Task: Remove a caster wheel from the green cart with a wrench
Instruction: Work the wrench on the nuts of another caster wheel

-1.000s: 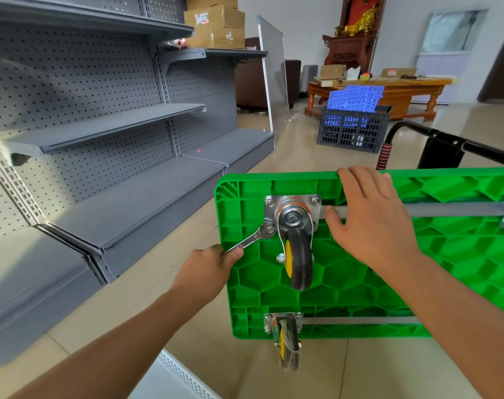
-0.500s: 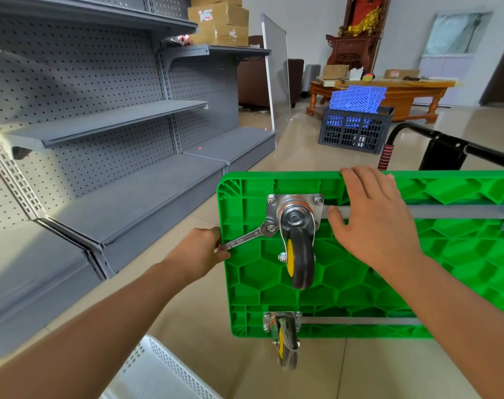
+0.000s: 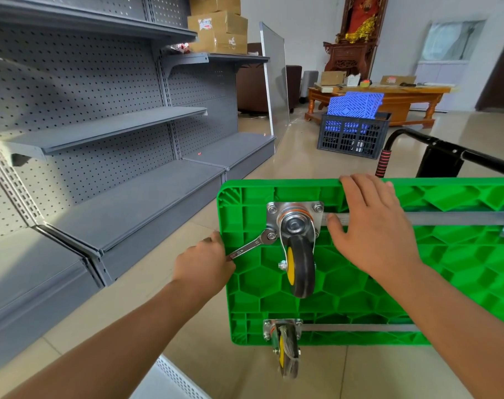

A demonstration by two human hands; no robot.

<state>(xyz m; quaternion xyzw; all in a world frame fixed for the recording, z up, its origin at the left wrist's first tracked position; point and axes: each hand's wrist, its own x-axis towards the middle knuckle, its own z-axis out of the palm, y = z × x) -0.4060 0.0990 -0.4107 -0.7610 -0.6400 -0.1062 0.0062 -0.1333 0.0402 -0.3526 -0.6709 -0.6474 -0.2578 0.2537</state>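
The left hand grips the near end of a flat silver steel wrench, fingers curled round the handle just at the left edge of the green ribbed plastic cart platform, which stands tipped on its side with its underside facing the camera. The wrench's far head sits on the lower left bolt of the steel mounting plate of the grey-and-yellow caster wheel near the platform's upper left corner. The right hand lies flat and spread on the underside just right of that plate, fingertips over the platform's top edge, thumb touching a grey metal bar. A second caster hangs at the lower left corner. Left of the platform's edge, bare tiled floor opens up to the grey perforated metal shelving. Beyond the top edge stand the cart's black tubular handle and, farther off, a dark plastic crate
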